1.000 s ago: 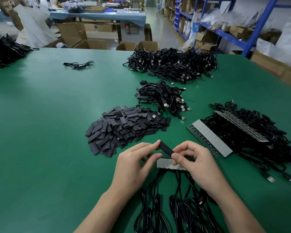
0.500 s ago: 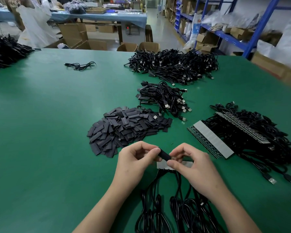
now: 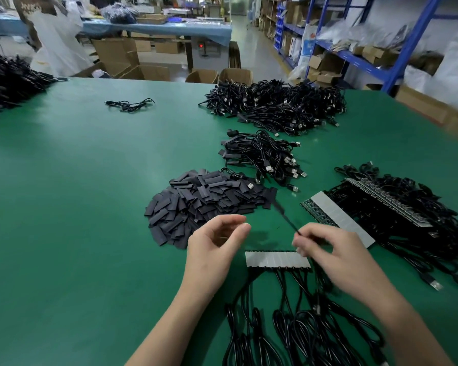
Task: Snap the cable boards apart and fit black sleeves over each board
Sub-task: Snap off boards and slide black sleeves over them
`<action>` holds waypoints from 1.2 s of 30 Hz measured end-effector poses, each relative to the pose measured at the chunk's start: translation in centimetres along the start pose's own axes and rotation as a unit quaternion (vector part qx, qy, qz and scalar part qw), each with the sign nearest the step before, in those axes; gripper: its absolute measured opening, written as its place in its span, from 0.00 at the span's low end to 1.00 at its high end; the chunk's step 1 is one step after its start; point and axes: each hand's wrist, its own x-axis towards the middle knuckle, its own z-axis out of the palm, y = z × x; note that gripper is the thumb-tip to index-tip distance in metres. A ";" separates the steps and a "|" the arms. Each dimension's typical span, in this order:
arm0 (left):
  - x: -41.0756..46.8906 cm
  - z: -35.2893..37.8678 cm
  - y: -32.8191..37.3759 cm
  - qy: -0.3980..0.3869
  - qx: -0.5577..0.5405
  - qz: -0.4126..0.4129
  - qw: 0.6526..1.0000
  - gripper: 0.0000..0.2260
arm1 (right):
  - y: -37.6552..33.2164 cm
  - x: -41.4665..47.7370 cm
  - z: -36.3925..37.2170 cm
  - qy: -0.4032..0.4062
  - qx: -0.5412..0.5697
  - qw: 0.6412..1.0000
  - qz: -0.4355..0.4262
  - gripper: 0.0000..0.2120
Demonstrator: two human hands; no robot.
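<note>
**Q:** Board strip, condition and position?

**A:** Board strip [image 3: 277, 259]: pale grey, unsnapped, flat on the mat. Black cables [image 3: 288, 326] run from its near edge toward the person.

**Q:** Sleeves?

**A:** Black sleeves [image 3: 204, 204]: short flat rectangles in a loose heap, beyond and left of the strip.

**Q:** Other stock?

**A:** Longer board panel [image 3: 339, 217]: unsnapped, lying to the right against coiled cables. A thin black strand [image 3: 286, 217], blurred, slants from the right hand [image 3: 336, 249] toward the heap.

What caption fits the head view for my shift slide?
Right hand pinches a thin black cable by the board strip; left hand hovers empty beside the sleeve pile.
</note>
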 end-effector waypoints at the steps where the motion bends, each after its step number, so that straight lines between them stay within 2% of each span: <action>1: 0.1 -0.2 -0.2 -0.009 0.075 0.027 0.997 0.05 | -0.3 0.3 -0.6 0.015 0.012 1.000 0.004 0.06; 3: 0.3 -0.8 -0.4 -0.056 0.245 0.075 0.965 0.13 | -1.2 1.4 -1.9 0.045 0.015 0.999 0.006 0.06; 5: 0.3 -1.5 -0.5 -0.112 0.357 0.093 0.923 0.24 | -2.2 3.3 -3.0 0.057 -0.019 0.998 -0.004 0.06; 8: 0.0 -2.0 -0.6 -0.168 0.408 0.097 0.892 0.33 | -4.1 8.6 -4.6 0.070 -0.104 0.991 -0.044 0.07; 12: -0.2 -2.2 -0.7 -0.185 0.433 0.094 0.877 0.31 | -7.6 17.6 -7.1 0.111 -0.218 0.967 -0.078 0.16; 15: -0.1 -2.2 -0.5 -0.186 0.413 0.086 0.887 0.24 | -9.1 20.0 -7.0 0.106 -0.236 0.965 -0.050 0.24; 17: -0.1 -2.2 -0.2 -0.188 0.380 0.077 0.902 0.21 | -9.0 18.2 -5.2 0.087 -0.194 0.974 -0.070 0.20; 19: -0.2 -2.1 0.0 -0.195 0.313 0.053 0.928 0.19 | -7.8 14.5 -2.6 0.024 -0.156 0.984 -0.078 0.15; 23: -0.4 -1.7 -0.2 -0.218 0.166 0.030 0.961 0.18 | -3.5 5.9 1.9 -0.110 -0.076 0.991 -0.004 0.05; 27: -0.4 -1.2 -0.2 -0.215 0.093 0.021 0.972 0.21 | -1.3 2.0 3.9 -0.064 -0.014 0.998 0.024 0.05; 30: -0.5 -1.1 0.0 -0.221 0.016 -0.008 0.975 0.17 | -1.2 1.1 4.4 -0.016 0.020 1.000 0.014 0.07; 32: -0.6 -1.1 0.2 -0.193 0.046 -0.004 0.980 0.14 | -1.0 0.8 4.5 0.000 0.021 1.000 0.010 0.05; 34: -0.7 -0.8 0.1 -0.183 0.099 0.020 0.978 0.18 | -0.9 0.5 4.6 0.014 0.017 1.000 0.003 0.05; 36: -1.0 -0.3 0.1 -0.180 0.104 0.042 0.977 0.18 | -1.1 0.2 4.7 0.018 0.027 0.999 -0.004 0.08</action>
